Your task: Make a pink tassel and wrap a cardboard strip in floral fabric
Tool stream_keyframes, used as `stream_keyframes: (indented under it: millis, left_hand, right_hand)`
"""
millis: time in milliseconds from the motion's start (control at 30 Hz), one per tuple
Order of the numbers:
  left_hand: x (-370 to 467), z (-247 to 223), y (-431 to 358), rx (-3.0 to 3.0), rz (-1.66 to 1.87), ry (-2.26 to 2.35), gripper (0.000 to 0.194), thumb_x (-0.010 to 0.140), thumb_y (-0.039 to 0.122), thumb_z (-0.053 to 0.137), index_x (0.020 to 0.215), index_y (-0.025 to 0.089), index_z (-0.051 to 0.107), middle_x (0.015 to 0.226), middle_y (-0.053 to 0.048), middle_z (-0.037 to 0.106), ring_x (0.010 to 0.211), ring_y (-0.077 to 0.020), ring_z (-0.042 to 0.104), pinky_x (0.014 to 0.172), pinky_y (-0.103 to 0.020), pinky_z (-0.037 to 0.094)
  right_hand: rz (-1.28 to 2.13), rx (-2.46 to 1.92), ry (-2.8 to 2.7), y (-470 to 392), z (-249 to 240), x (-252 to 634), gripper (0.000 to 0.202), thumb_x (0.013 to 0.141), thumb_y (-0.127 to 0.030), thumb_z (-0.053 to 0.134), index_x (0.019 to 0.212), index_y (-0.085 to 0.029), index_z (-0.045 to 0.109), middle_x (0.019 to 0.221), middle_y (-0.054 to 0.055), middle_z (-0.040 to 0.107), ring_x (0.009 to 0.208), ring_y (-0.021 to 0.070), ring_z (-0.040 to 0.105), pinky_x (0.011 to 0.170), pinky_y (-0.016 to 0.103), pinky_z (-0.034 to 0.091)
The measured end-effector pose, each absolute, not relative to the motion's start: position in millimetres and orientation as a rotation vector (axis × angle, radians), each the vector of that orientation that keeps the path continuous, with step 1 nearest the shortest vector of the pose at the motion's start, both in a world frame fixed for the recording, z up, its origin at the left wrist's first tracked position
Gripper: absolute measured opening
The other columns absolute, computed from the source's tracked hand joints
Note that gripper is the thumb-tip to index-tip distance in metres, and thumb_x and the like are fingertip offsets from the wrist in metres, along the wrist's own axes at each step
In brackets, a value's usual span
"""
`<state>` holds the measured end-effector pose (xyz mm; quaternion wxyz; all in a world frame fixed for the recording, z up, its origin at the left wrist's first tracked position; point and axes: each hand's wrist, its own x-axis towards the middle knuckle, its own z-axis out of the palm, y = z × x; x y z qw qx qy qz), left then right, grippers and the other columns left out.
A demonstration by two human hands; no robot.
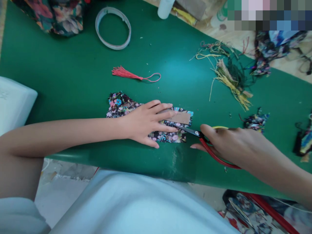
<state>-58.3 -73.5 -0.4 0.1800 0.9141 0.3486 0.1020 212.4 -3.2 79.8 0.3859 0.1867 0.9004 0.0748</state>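
Note:
Spread flat, my left hand (153,122) presses a dark floral fabric piece (119,105) onto the green table. A tan rectangular card (181,117) lies on the fabric, partly under my fingers. My right hand (226,143) is closed round red-handled scissors (211,152). Their dark blades reach onto the fabric just below the card's lower edge, and the tips come near my left fingers. Whether the blades are parted is hard to make out. Above the fabric lies a red tassel (128,74) with a loop.
A tape roll (97,27) lies at the back. Loose threads and yellow tassels (234,87) are heaped at right, with fabric scraps (257,122) nearby. A white box-like object (16,100) stands at left. Floral cloth (63,16) fills the upper left. A white bottle (165,8) stands at the far edge.

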Motion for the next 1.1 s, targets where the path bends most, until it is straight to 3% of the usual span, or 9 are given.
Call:
stream_keyframes:
  millis: [133,300,567,867,1100]
  left_hand:
    - [-58.1,-0.8,-73.5,2.594,0.287,0.986,0.071,0.081,0.069,0.062,0.143,0.036,0.054,0.159,-0.009,0.042,0.146,-0.0367,0.035,0.115,-0.051,0.027]
    - [-57.9,-2.9,-73.7,2.608,0.300,0.985,0.070,0.081,0.070,0.062,0.142,0.036,0.055,0.158,-0.010,0.043,0.145,-0.0371,0.037,0.115,-0.051,0.029]
    - [-58.1,-4.2,-74.3,2.597,0.324,0.981,0.073,0.081,0.071,0.061,0.144,0.035,0.053,0.156,-0.010,0.045,0.146,-0.0381,0.035,0.114,-0.052,0.028]
    - [-57.4,-8.1,-74.6,2.603,0.335,0.975,0.074,0.082,0.073,0.057,0.146,0.036,0.050,0.155,-0.011,0.045,0.145,-0.0385,0.036,0.112,-0.052,0.030]
    - [-58.1,-7.7,-74.5,2.602,0.333,0.969,0.075,0.083,0.076,0.053,0.146,0.036,0.050,0.155,-0.010,0.044,0.146,-0.0382,0.036,0.112,-0.053,0.030]
  right_hand:
    - [0.110,0.468,2.273,-0.4,76.6,215.9,0.063,0.091,-0.076,0.034,0.098,-0.018,0.056,0.045,0.002,0.054,0.041,0.0275,0.059,0.043,0.029,0.008]
    - [-0.028,0.535,2.202,10.7,74.9,216.3,0.072,0.086,-0.082,0.033,0.106,-0.018,0.057,0.044,0.002,0.051,0.041,0.0268,0.054,0.043,0.029,0.011]
    - [-0.651,0.611,1.919,31.2,75.8,212.1,0.070,0.085,-0.086,0.018,0.095,-0.024,0.050,0.065,0.006,0.062,0.058,0.0262,0.063,0.051,0.029,0.029]
    - [-0.498,0.628,1.865,38.2,78.2,219.4,0.074,0.079,-0.091,0.024,0.099,-0.026,0.053,0.066,0.005,0.064,0.061,0.0293,0.065,0.053,0.032,0.032]
    - [-0.706,0.596,1.919,47.0,80.4,209.6,0.078,0.080,-0.091,0.020,0.091,-0.025,0.058,0.067,0.005,0.065,0.058,0.0215,0.064,0.054,0.031,0.045]
